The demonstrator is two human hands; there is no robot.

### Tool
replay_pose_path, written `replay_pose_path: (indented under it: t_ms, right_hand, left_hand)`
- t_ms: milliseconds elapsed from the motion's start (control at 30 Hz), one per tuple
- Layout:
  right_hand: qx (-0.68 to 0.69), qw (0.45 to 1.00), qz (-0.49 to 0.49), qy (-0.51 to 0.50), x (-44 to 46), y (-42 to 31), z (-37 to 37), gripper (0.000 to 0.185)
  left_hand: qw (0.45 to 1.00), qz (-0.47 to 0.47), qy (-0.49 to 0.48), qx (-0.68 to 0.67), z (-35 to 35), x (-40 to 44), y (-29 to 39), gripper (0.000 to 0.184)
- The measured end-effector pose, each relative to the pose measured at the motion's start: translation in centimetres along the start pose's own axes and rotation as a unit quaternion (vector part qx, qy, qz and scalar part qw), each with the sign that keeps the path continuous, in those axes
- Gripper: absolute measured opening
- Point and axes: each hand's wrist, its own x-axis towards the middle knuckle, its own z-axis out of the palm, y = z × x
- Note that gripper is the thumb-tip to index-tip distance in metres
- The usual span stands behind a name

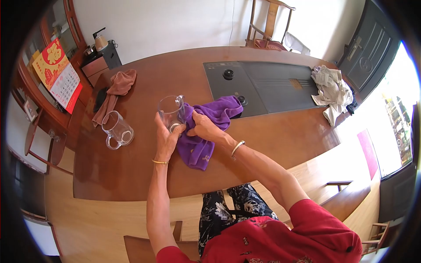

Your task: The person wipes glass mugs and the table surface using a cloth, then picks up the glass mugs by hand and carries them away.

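Note:
My left hand (166, 138) is wrapped round the lower part of a clear glass mug (170, 106), whose mouth tilts up and away. In my right hand (204, 127) is a bunched purple cloth (221, 110), pressed against the mug's right side. Part of the cloth hangs down onto the brown wooden table (131, 175). A second clear glass mug (118, 129), with its handle toward me, rests on the table left of my left hand.
A brownish-pink cloth (123, 82) lies at the table's left edge. A dark tea tray (272, 87) is set at the far middle, with pale crumpled clothing (333, 92) at its right end. A wooden chair (270, 22) stands beyond the table.

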Motion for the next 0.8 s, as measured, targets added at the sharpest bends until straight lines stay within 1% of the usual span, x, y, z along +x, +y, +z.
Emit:
replay_pose_path:
  t_ms: [33, 67, 133, 167, 233, 267, 333, 367, 400, 467, 500, 567, 600, 633, 667, 700, 733, 767, 800]
  right_hand:
    - [-0.029, 1.000, -0.008, 0.005, 0.2, 0.3, 0.1, 0.070]
    - [-0.027, 1.000, -0.006, 0.005, 0.5, 0.6, 0.1, 0.070]
    - [-0.023, 0.998, -0.044, 0.025, 0.9, 0.7, 0.4, 0.055]
    - [-0.020, 0.999, -0.045, 0.024, 0.9, 0.7, 0.5, 0.055]
    - [0.004, 0.999, -0.043, 0.034, 0.2, -0.9, -0.2, 0.043]
    - [0.005, 0.998, -0.050, 0.030, 0.0, -0.3, 0.0, 0.043]
    - [-0.047, 0.990, -0.095, 0.092, 0.6, 1.0, 1.3, 0.040]
    - [-0.059, 0.989, -0.087, 0.103, 0.5, 0.8, 1.6, 0.044]
    - [-0.070, 0.988, -0.080, 0.115, 0.4, 0.7, 1.8, 0.047]
    - [-0.095, 0.983, -0.071, 0.142, 0.1, -0.7, 2.1, 0.038]
    - [-0.090, 0.982, -0.088, 0.138, 0.1, -1.0, 2.3, 0.038]
    - [-0.071, 0.991, -0.020, 0.110, -0.3, -1.2, 2.1, 0.031]
    - [-0.072, 0.991, -0.031, 0.108, -0.7, -1.5, 1.8, 0.031]
    - [0.133, 0.987, 0.032, 0.088, -1.1, -2.0, 1.6, 0.029]
    - [0.331, 0.938, 0.092, 0.054, -1.4, -2.7, 1.4, 0.026]
    - [0.362, 0.922, 0.118, 0.069, -1.9, -3.4, 1.0, 0.024]
    - [0.387, 0.913, 0.081, 0.104, -2.5, -5.2, 0.9, 0.025]
    - [0.405, 0.908, 0.040, 0.103, -3.0, -6.0, 0.6, 0.028]
    - [0.422, 0.900, -0.017, 0.103, -3.0, -6.4, 0.6, 0.030]
  left_hand:
    - [1.000, -0.002, 0.015, 0.014, 0.1, 0.0, 0.2, 0.081]
    - [1.000, -0.004, 0.014, 0.015, 0.2, 0.0, 0.4, 0.081]
    - [0.999, -0.030, 0.016, 0.037, 0.0, -0.1, 0.9, 0.078]
    - [0.999, -0.031, 0.017, 0.039, 0.0, -0.2, 1.0, 0.078]
    - [0.999, -0.012, 0.038, 0.007, 0.2, -0.1, 1.2, 0.077]
    - [0.999, -0.008, 0.045, 0.009, 0.4, -0.2, 1.2, 0.077]
    - [0.999, -0.032, 0.037, 0.004, -0.1, 0.2, 0.6, 0.090]
    - [0.998, -0.010, 0.044, 0.034, -0.4, 0.3, -0.9, 0.091]
    - [0.996, 0.003, 0.061, 0.067, -0.5, 0.3, -0.4, 0.091]
    - [0.996, -0.013, 0.076, 0.042, -0.7, 0.5, -1.2, 0.092]
    - [0.996, -0.018, 0.081, 0.041, -0.7, 0.5, -1.0, 0.093]
    - [0.993, -0.005, 0.094, 0.071, -0.7, 0.4, -0.7, 0.093]
    - [0.992, 0.002, 0.102, 0.073, -0.5, 0.4, -0.4, 0.093]
    - [0.993, -0.004, 0.093, 0.070, -0.5, 0.4, -0.1, 0.096]
    - [0.994, -0.010, 0.090, 0.069, -0.7, 0.3, 0.1, 0.099]
    - [0.991, 0.009, 0.084, 0.104, -1.0, 0.6, -1.1, 0.099]
    - [0.990, 0.003, 0.090, 0.105, -0.9, 0.7, -1.5, 0.096]
    - [0.993, 0.003, 0.096, 0.066, -0.7, 0.7, -1.8, 0.092]
    - [0.993, 0.006, 0.097, 0.064, -0.8, 0.6, -1.5, 0.089]
